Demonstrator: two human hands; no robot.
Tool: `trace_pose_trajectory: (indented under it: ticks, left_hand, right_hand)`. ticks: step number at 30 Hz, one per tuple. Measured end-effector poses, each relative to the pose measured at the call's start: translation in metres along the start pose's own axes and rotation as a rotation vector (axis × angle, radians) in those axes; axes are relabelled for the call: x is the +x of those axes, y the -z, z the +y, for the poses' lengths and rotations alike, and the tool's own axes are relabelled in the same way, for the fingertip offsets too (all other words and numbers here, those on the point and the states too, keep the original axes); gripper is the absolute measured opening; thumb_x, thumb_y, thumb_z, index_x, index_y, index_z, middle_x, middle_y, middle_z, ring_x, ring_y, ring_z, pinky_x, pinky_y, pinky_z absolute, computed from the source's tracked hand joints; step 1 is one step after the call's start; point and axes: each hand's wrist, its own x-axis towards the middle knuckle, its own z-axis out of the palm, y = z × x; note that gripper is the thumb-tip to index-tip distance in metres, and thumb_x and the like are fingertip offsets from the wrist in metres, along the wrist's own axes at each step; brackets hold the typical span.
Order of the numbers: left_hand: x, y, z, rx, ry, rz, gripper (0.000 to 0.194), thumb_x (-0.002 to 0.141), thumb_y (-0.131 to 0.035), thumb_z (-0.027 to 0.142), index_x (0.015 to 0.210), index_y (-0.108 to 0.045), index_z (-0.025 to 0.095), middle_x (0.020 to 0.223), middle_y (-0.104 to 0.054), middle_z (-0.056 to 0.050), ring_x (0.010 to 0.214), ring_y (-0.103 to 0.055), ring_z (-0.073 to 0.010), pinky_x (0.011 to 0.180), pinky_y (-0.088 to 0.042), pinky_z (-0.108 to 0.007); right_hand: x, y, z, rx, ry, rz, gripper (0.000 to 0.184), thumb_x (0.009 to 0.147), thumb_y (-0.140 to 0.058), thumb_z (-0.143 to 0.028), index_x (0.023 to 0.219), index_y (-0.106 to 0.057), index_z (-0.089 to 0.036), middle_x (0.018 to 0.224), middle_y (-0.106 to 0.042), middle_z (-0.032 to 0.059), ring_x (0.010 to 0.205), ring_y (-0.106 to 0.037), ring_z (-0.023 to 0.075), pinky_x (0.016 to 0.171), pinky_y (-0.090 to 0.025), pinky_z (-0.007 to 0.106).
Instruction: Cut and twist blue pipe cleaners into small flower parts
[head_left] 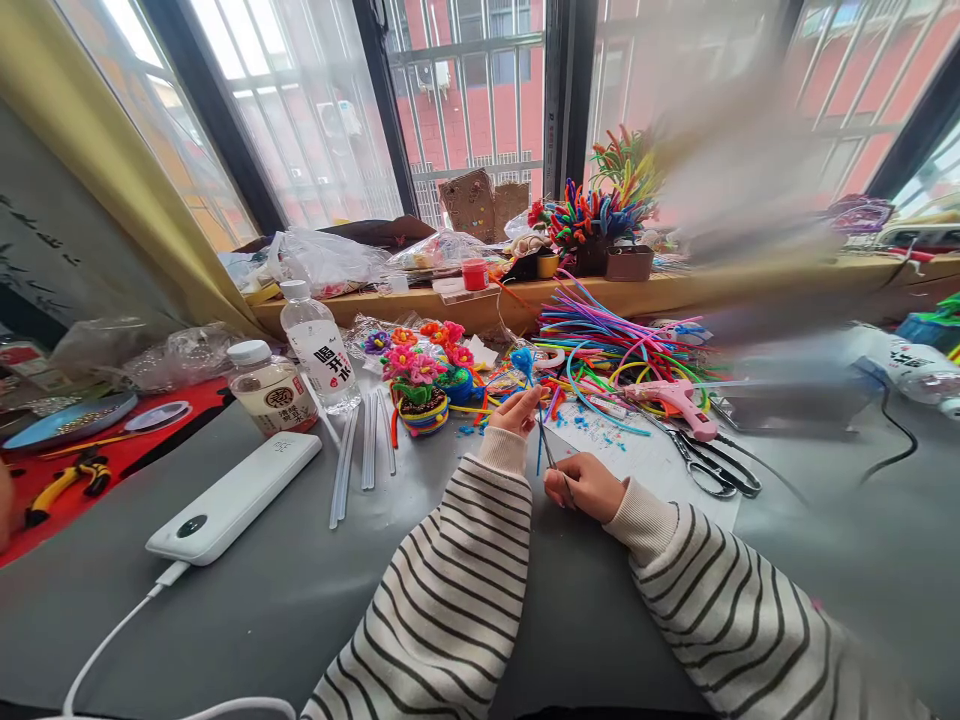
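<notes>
My left hand (514, 413) is closed round the stem of a blue pipe-cleaner flower (523, 363), its fuzzy head standing above my fingers. Below it, my right hand (589, 486) grips a small pair of scissors (548, 452), whose thin blades point up beside the blue stem. Whether the blades touch the stem I cannot tell. Left of my hands stands a small pot of pink pipe-cleaner flowers (420, 395) with a striped, wrapped base. Blue fuzz bits (592, 430) are scattered over a white sheet (637, 462) behind my right hand.
A pink glue gun (686, 405) and larger black-handled scissors (716, 470) lie to the right. Behind is a heap of coloured pipe cleaners (600, 325). Clear glue sticks (369, 440), a water bottle (321, 350), a jar (270, 395) and a cabled power bank (236, 498) are left. A blur covers the upper right.
</notes>
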Motion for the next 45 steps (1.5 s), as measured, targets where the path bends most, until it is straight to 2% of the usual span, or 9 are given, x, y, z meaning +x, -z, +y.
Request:
trace_pose_trajectory:
  ticks: [8,15,19,28,36,40,43,45]
  left_hand:
    - [-0.0006,-0.0009,-0.0004,-0.044,-0.012,0.059,0.024,0.04,-0.069,0.029,0.057,-0.061,0.013,0.047,-0.05,0.003,0.038,-0.03,0.0007,0.037,-0.02,-0.015]
    - [-0.0005,-0.0014,-0.0015,-0.049,-0.042,0.064,0.026,0.04,-0.068,0.031,0.059,-0.062,0.014,0.049,-0.051,0.003,0.039,-0.029,0.0011,0.039,-0.022,-0.015]
    - [-0.0012,-0.0037,-0.0032,-0.034,-0.039,0.099,0.024,0.041,-0.068,0.03,0.058,-0.062,0.014,0.052,-0.052,0.002,0.042,-0.033,0.0002,0.04,-0.024,-0.015]
    - [-0.0017,-0.0045,-0.0022,-0.06,-0.038,0.144,0.023,0.043,-0.067,0.029,0.06,-0.062,0.014,0.05,-0.05,0.003,0.04,-0.03,0.0009,0.039,-0.021,-0.016]
    - [-0.0051,-0.0056,-0.0022,-0.089,-0.087,0.171,0.023,0.045,-0.066,0.03,0.062,-0.062,0.015,0.053,-0.049,0.003,0.039,-0.028,0.0018,0.039,-0.022,-0.015]
    - [-0.0045,-0.001,-0.0014,-0.106,-0.09,0.164,0.023,0.047,-0.066,0.03,0.064,-0.062,0.015,0.053,-0.047,0.004,0.041,-0.029,0.0016,0.04,-0.024,-0.015]
    - [-0.0039,0.0003,-0.0016,-0.096,-0.092,0.152,0.022,0.048,-0.065,0.03,0.064,-0.062,0.015,0.053,-0.047,0.004,0.04,-0.028,0.0015,0.04,-0.024,-0.014]
    - [-0.0032,0.0001,-0.0023,-0.09,-0.094,0.16,0.022,0.048,-0.065,0.03,0.064,-0.062,0.015,0.053,-0.048,0.004,0.04,-0.029,0.0014,0.039,-0.025,-0.015]
  right_hand:
    - [-0.0003,-0.0016,0.0007,0.072,-0.033,0.048,0.055,0.064,-0.034,-0.062,0.037,-0.04,-0.015,0.033,-0.034,-0.0028,0.033,-0.031,0.0051,0.038,-0.024,0.02]
    - [-0.0012,-0.0014,0.0004,0.107,-0.048,0.067,0.052,0.066,-0.038,-0.057,0.036,-0.04,-0.015,0.031,-0.032,-0.0037,0.032,-0.029,0.0041,0.037,-0.023,0.02]
    - [-0.0013,-0.0014,-0.0004,0.14,-0.056,0.063,0.05,0.065,-0.041,-0.056,0.036,-0.04,-0.015,0.032,-0.032,-0.004,0.032,-0.029,0.004,0.037,-0.022,0.02]
    - [-0.0002,-0.001,0.001,0.204,-0.075,0.092,0.051,0.064,-0.042,-0.055,0.034,-0.034,-0.015,0.032,-0.026,-0.0055,0.033,-0.021,0.0026,0.036,-0.017,0.02]
    - [0.0007,0.0002,0.0018,0.215,-0.096,0.111,0.051,0.065,-0.04,-0.055,0.035,-0.035,-0.015,0.032,-0.026,-0.0056,0.033,-0.02,0.0025,0.037,-0.018,0.021]
    - [0.0004,0.003,0.0003,0.225,-0.079,0.23,0.048,0.065,-0.042,-0.053,0.037,-0.043,-0.014,0.033,-0.029,-0.005,0.035,-0.025,0.0034,0.039,-0.022,0.021]
    - [0.0015,0.0063,-0.0001,0.291,-0.067,0.354,0.037,0.061,-0.051,-0.048,0.052,-0.055,-0.013,0.04,-0.036,-0.0047,0.039,-0.029,0.0043,0.041,-0.025,0.02]
    - [0.0027,0.0077,0.001,0.349,-0.079,0.376,0.033,0.058,-0.055,-0.045,0.061,-0.058,-0.013,0.045,-0.041,-0.0041,0.042,-0.031,0.0047,0.042,-0.027,0.02]
